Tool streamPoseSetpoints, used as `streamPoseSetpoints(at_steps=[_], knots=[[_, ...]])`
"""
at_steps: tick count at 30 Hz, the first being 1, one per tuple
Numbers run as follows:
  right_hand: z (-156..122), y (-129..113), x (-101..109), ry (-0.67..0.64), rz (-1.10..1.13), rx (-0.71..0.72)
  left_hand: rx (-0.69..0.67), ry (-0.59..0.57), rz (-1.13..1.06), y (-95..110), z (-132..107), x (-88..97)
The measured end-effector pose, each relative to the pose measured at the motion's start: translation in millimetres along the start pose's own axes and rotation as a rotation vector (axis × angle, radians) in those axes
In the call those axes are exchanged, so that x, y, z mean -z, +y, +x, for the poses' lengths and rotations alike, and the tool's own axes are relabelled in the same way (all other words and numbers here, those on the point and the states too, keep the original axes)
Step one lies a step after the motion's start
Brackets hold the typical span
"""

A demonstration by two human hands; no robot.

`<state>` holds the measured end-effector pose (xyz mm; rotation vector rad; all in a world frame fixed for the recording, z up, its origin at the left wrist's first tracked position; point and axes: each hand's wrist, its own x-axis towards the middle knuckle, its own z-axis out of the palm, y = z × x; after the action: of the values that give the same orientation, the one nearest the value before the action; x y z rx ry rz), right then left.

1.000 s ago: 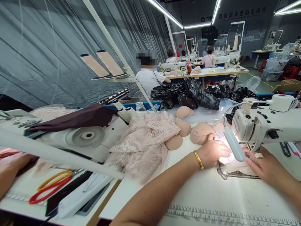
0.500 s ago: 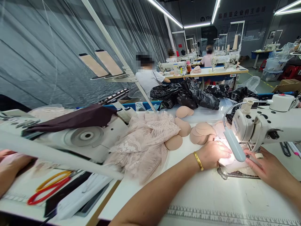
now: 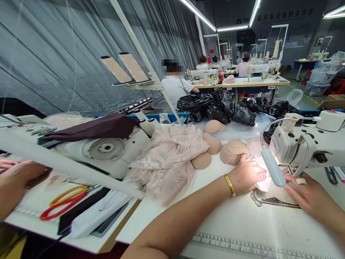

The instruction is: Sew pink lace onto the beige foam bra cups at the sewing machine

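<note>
My left hand (image 3: 248, 177), with a gold bangle at the wrist, has its fingers curled over a small piece of pale pink fabric (image 3: 263, 184) on the sewing machine's bed. The white sewing machine (image 3: 298, 144) stands just beyond. My right hand (image 3: 308, 189) rests right of the needle area, thumb and forefinger apart, with a beige band (image 3: 301, 181) around one finger. A grey lamp (image 3: 272, 167) on a bendy neck hides its fingertips and part of the needle area. Close to my left hand lie several beige round pads (image 3: 234, 151).
Cream lace fabric (image 3: 172, 154) is heaped left of the pads. A printed ruler strip (image 3: 229, 244) runs along the table's front. Red-handled scissors (image 3: 63, 207) lie on the left table, where another person's hand (image 3: 24, 176) shows. Black plastic bags (image 3: 215, 104) lie behind.
My view has swung slightly left, shifting the scene rightward. The pink fabric now shows more below my left fingers, and more of the machine's bed shows between my hands.
</note>
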<state>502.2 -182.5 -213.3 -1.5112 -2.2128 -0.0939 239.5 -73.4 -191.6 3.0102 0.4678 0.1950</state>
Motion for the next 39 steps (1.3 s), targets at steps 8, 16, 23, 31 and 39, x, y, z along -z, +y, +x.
streamPoseSetpoints(at_steps=[8,16,23,31,39], knots=[[-7.5,3.2,-6.5,-0.046,0.022,0.020,-0.047,0.059,0.088,9.0,-4.8,-1.7],[-0.4,-7.4,2.8,-0.299,0.227,0.146,-0.162,0.207,0.189,30.1,-16.4,-5.9],[-2.3,-7.2,-4.1,-0.256,0.188,0.122,-0.122,0.196,0.185,33.0,-14.8,-9.8],[-7.2,-1.6,-21.8,-0.218,0.124,-0.018,-0.049,0.179,0.189,19.7,-3.5,-11.6],[-2.1,-1.0,-27.9,-0.191,0.052,-0.126,0.035,0.181,0.178,9.2,7.3,-13.4]])
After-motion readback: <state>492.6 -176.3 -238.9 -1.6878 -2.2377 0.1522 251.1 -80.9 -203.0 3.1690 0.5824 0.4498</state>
